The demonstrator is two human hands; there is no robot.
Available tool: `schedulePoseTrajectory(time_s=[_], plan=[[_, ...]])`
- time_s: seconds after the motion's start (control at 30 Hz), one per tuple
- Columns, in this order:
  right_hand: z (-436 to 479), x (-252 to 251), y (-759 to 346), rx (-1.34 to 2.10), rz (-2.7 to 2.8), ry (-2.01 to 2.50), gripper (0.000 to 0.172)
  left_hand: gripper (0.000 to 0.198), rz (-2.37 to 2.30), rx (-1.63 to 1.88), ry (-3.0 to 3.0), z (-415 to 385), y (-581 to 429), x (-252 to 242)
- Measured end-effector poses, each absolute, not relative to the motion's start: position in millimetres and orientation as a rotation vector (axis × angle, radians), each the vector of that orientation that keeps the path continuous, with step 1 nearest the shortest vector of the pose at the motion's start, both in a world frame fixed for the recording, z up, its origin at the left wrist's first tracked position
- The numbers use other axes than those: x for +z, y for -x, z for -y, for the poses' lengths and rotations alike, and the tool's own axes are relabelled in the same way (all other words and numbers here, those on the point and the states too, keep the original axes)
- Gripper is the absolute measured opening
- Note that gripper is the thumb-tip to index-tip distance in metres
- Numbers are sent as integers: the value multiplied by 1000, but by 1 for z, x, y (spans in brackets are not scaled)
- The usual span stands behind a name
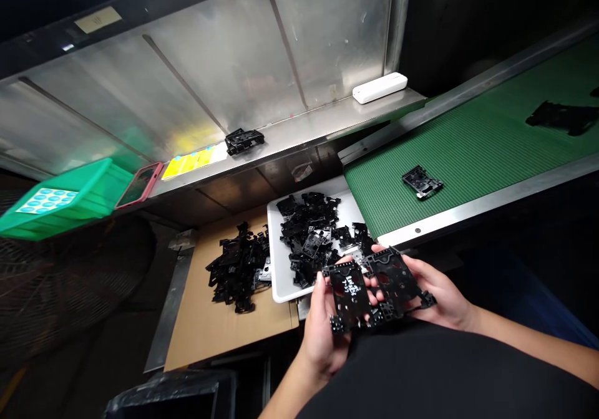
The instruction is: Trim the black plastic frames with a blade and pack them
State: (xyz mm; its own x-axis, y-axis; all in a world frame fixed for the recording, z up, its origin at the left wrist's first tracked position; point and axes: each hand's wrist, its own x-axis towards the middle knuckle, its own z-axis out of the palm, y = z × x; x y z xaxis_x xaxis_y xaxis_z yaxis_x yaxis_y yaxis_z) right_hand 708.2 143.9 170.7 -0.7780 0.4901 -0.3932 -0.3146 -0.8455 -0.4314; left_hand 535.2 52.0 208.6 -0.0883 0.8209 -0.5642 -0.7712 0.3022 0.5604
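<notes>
Frames (pixel 349 297), black plastic, white-marked, left hand (pixel 319 335), right hand (pixel 437 288)

Black plastic frames (pixel 349 294) with white scrawl; green gridded conveyor belt (pixel 472 151); white tray (pixel 279 269).

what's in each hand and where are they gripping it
The left hand holds a white-marked black plastic frame part by its left edge, thumb on top. The right hand supports a second black frame part from beneath, at its right end.

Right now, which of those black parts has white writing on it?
The black plastic frame in the left hand, with white handwriting across its face; the similar frame in the right hand shows none.
</notes>
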Motion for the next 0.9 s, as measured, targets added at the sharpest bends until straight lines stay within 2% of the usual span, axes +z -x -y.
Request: schedulePoseTrajectory(time_s=[0.33,0.9], plan=[[-150,175,-718,2617,439,671,44,61,-1024,1346,-46,-53,-547,208],[-167,172,-736,2663,443,673,47,57,-1023,1383,-36,-66,-570,208]])
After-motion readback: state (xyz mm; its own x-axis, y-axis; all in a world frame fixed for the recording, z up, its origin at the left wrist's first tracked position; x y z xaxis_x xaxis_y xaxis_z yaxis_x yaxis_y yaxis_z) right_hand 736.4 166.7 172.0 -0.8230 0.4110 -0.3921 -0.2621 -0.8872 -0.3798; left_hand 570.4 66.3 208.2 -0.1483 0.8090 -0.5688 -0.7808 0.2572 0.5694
